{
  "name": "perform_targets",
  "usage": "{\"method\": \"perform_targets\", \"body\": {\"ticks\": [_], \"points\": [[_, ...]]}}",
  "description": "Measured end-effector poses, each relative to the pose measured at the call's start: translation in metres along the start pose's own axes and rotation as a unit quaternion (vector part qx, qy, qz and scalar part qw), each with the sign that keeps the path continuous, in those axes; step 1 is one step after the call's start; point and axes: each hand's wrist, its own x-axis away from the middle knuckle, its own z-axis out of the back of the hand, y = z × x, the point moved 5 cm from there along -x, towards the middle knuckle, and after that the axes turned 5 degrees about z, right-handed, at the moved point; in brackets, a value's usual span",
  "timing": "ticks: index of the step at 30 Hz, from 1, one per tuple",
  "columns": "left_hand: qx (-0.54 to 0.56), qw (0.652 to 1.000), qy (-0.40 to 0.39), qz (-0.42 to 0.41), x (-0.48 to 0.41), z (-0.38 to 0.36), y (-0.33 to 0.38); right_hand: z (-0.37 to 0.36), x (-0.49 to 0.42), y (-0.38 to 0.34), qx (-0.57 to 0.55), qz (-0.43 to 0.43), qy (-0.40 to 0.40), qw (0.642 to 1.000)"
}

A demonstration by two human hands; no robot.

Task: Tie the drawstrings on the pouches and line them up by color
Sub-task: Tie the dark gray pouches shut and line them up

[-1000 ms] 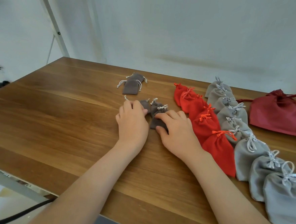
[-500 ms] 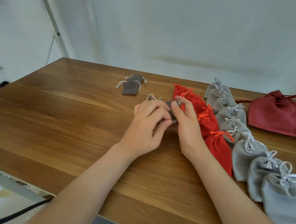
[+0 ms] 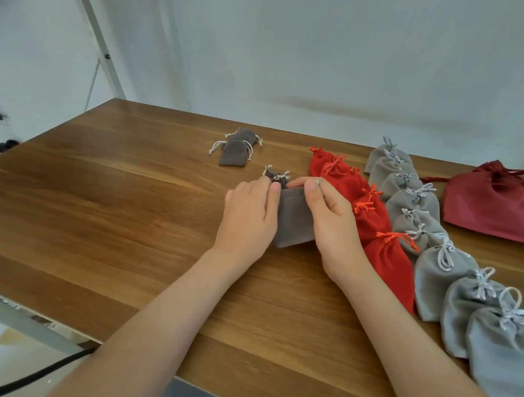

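The untied taupe pouch [image 3: 295,219] lies just left of the red pouch row [image 3: 374,218], its top corners pinched by the left hand [image 3: 248,216] and right hand [image 3: 333,225], so cinching looks begun; next the cords, seemingly hidden under the fingertips, need pulling tight and knotting beside the tied taupe pouches [image 3: 276,176].

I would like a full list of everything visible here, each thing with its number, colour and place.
Table: one, brown wood, under everything.
Light grey pouches: about nine, tied, overlapping row on the right.
Red pouches: about five, tied, row left of grey.
Dark red bag: one, far right.
Untied taupe pouches: two, far centre.
Tied taupe pouches: count unclear, beyond the hands.
Held pouch: one, taupe, between both hands.
Left hand, right hand: each pinches the held pouch's top edge.
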Motion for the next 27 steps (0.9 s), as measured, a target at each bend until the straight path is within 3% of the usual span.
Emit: {"method": "perform_targets", "body": {"ticks": [4, 6, 9, 11, 19, 24, 27], "points": [[0.012, 1.0, 0.013, -0.003, 0.001, 0.005, 0.002, 0.004, -0.001, 0.002, -0.027, -0.004, 0.017, 0.999], [0.03, 0.999, 0.024, 0.01, 0.001, 0.008, 0.001, 0.009, -0.002, 0.001, -0.115, -0.027, 0.048, 0.992], [0.056, 0.997, 0.04, 0.017, 0.001, 0.01, 0.001, 0.019, -0.008, -0.003, -0.289, -0.053, 0.087, 0.952], [0.066, 0.996, 0.052, -0.006, 0.003, 0.012, 0.004, 0.024, -0.009, -0.002, -0.339, -0.078, 0.092, 0.933], [0.124, 0.99, 0.041, -0.052, 0.008, 0.016, 0.008, 0.016, -0.004, -0.008, -0.08, -0.047, 0.029, 0.995], [0.116, 0.989, 0.056, -0.072, 0.011, 0.016, 0.008, -0.003, 0.001, -0.01, 0.066, -0.038, -0.083, 0.994], [0.097, 0.99, 0.087, -0.06, 0.012, 0.016, 0.008, -0.015, 0.005, -0.01, 0.084, -0.035, -0.146, 0.985]]}}
